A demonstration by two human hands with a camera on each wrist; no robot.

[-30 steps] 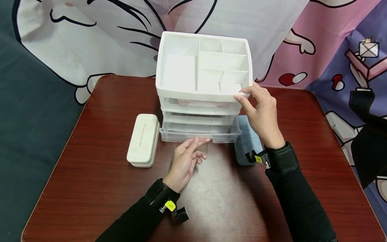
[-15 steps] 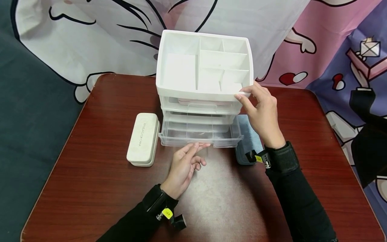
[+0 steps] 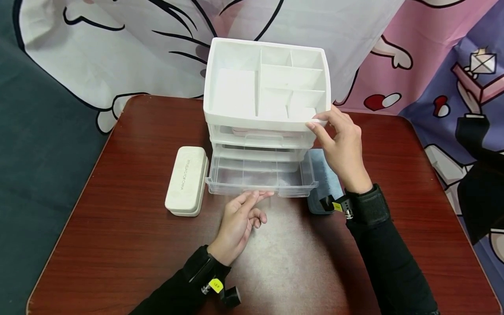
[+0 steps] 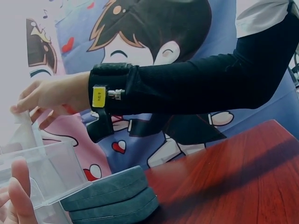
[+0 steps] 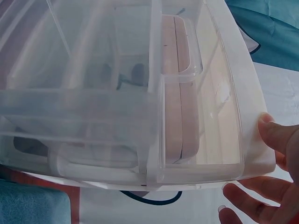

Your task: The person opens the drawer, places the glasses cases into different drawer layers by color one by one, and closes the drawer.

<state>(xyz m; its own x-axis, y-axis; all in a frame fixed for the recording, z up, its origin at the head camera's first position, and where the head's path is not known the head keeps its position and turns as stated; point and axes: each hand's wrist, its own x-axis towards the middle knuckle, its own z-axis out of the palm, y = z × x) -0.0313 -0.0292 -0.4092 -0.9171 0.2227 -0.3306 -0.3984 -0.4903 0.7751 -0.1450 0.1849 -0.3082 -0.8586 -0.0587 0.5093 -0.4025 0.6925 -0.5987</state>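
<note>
A white desktop drawer organizer point(image 3: 234, 94) stands at the back of the table, its top divided into compartments. Its clear bottom drawer point(image 3: 257, 175) is pulled out toward the front. The left hand point(image 3: 235, 225) holds the front lip of that drawer with thumb and forefinger, the other fingers loosely bent. At the organizer's front right corner, the right hand point(image 3: 342, 146) pinches the white top rim between thumb and fingers. Through the clear upper drawer, a pale pink case point(image 5: 181, 116) shows in the right wrist view. No contents show in the bottom drawer.
Left of the organizer lies a cream oblong case point(image 3: 185, 181) with small lettering. A blue-grey case point(image 3: 324, 181) lies at its right, partly behind the drawer and right hand. A cartoon-printed cloth point(image 3: 153, 57) hangs behind the reddish-brown table point(image 3: 118, 245).
The left hand has drawn back toward the front, and the bottom drawer has slid farther out with it. The right hand has kept its hold on the organizer's corner.
</note>
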